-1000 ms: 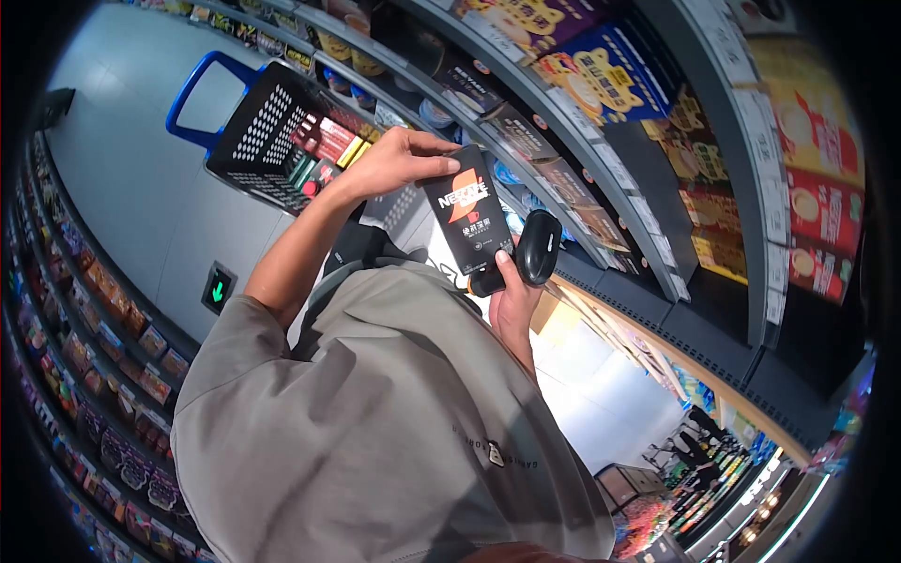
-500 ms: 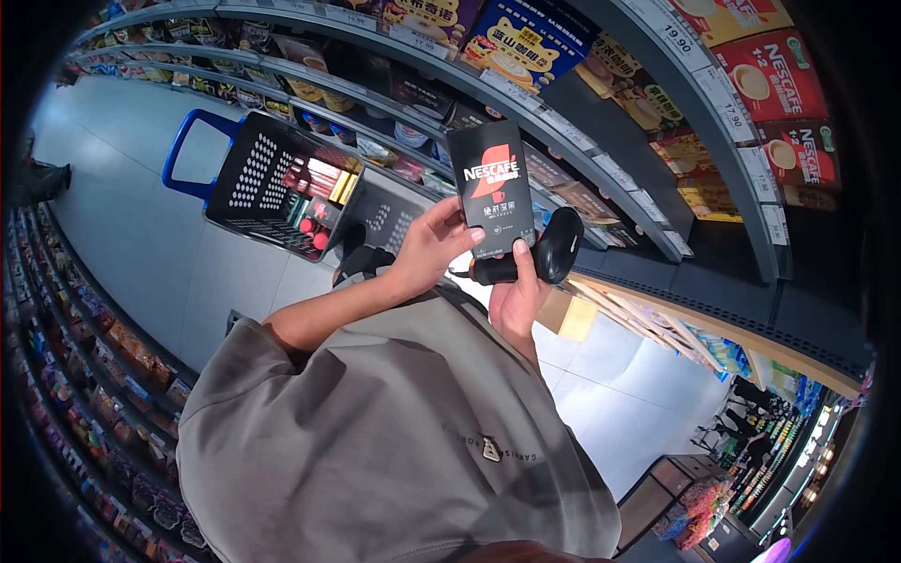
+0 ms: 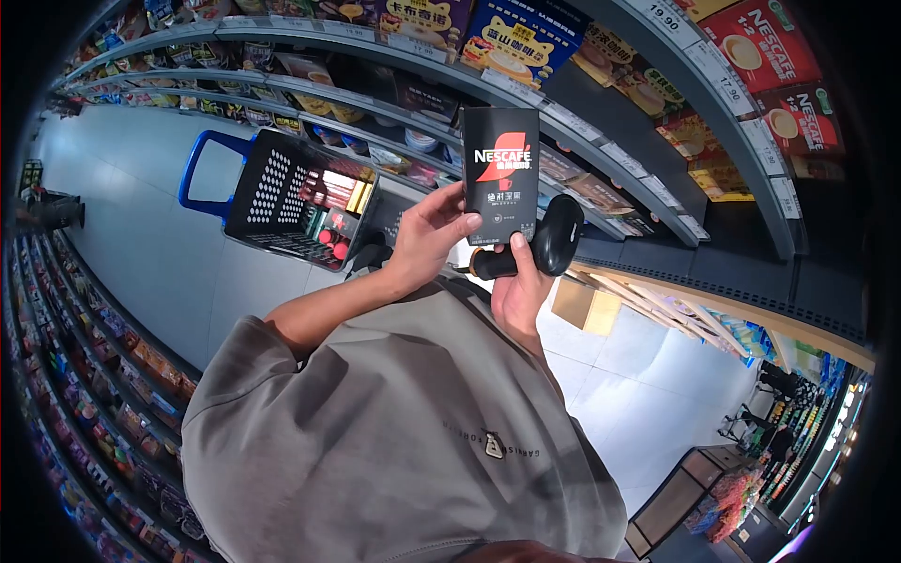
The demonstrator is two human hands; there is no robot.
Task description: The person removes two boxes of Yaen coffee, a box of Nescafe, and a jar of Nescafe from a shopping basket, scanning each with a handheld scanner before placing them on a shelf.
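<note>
A black Nescafé coffee box point(image 3: 502, 202) is held upright, its printed front facing me. My left hand point(image 3: 430, 235) is closed on the box's left edge, thumb at the front. My right hand point(image 3: 519, 298) pinches the lower edge with its thumb on the front; its other fingers are mostly hidden. Against that hand, partly behind the box, is a black handheld device point(image 3: 560, 235) with a rounded head and a handle, resembling a barcode scanner. How the right fingers hold it is partly hidden.
A black shopping basket point(image 3: 258, 188) with a blue handle stands on the floor at left, packages inside. Shelves with price tags point(image 3: 648, 188) curve ahead, bearing blue coffee boxes point(image 3: 521, 42) and red Nescafé boxes point(image 3: 765, 47). Another shelf point(image 3: 103, 375) runs along the left. A person's shoe point(image 3: 61, 214) shows far left.
The coffee box has shifted slightly right and up in view and stands straighter. My left thumb has slid nearer the box's edge. The basket and shelves appear a little farther right as the view turns.
</note>
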